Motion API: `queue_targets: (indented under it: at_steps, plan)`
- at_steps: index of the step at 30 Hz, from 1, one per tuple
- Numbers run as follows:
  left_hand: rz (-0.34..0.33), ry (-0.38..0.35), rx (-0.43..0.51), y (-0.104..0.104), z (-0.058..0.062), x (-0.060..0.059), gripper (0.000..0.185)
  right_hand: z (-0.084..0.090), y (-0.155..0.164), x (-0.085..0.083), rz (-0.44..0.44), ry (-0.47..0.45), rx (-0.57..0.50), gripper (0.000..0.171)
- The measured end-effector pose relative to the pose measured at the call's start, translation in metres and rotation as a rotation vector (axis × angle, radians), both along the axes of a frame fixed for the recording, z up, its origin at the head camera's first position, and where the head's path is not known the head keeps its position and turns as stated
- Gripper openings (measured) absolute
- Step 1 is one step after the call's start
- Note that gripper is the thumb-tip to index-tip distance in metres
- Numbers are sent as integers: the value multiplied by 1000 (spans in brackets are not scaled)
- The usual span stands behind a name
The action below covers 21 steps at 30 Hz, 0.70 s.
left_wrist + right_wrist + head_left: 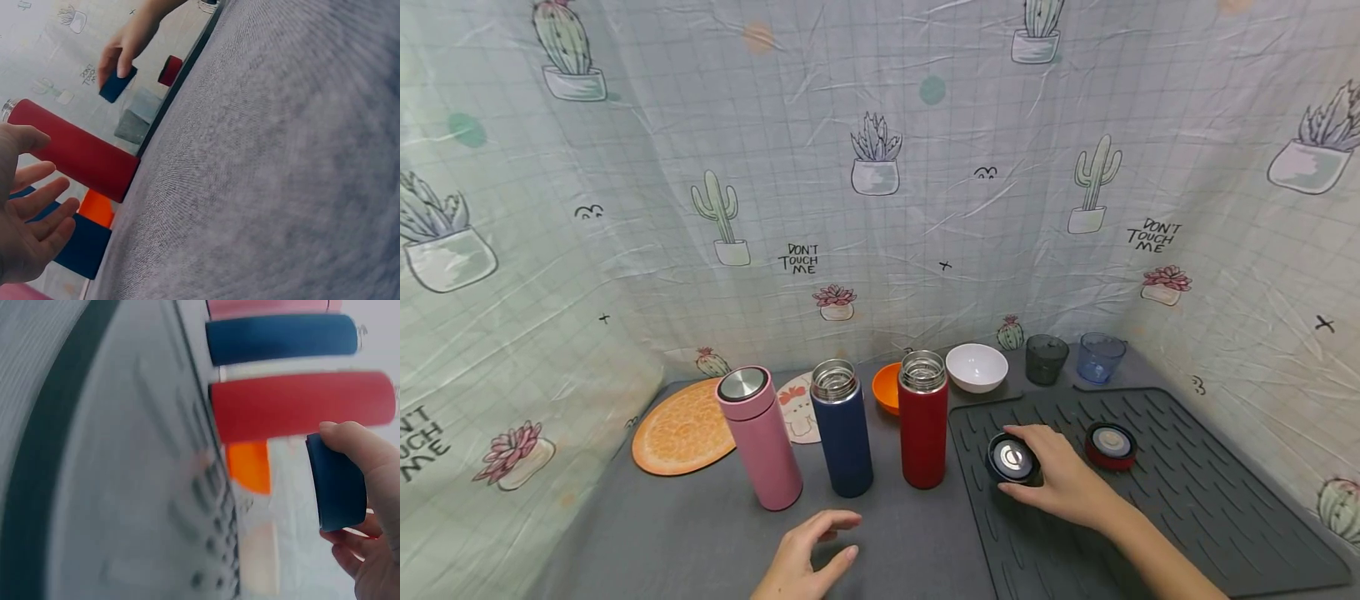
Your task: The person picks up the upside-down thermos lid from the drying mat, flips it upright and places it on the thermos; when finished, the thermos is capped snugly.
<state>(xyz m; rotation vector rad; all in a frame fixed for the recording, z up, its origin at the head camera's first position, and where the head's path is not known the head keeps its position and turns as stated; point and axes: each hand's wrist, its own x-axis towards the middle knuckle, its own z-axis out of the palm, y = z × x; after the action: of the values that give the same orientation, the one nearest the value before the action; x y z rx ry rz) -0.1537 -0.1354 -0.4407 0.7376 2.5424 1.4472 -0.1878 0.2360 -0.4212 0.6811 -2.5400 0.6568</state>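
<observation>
Blue lid held above the dark mat

Head view: the right hand has its fingers clamped on the lid; the left hand, fingers apart, holds nothing, near the lidless blue bottle. Left wrist view: the lid hangs clear of the mat. Right wrist view: handling the lid seems the step in hand; the next move likely calls for a steady grip

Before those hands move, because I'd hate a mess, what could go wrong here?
The right hand grips the blue lid by its sides above the mat, so it might slip and drop. The left hand is near the lidless blue bottle; a careless sweep could tip it. The red lid lies nearby on the mat, so the lids might get swapped.
</observation>
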Motion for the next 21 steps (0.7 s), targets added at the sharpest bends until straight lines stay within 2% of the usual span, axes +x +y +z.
queue_targets:
  at_steps: [8,18,21]
  plan:
    - [9,-33,28,3,6,1,34,18,-35,10,121,-27,4,70]
    - [-1,-123,100,18,18,-3,39,19,-80,11,289,-44,-60,67]
    - [-6,-124,116,24,20,-5,40,18,-93,13,338,-45,-83,65]
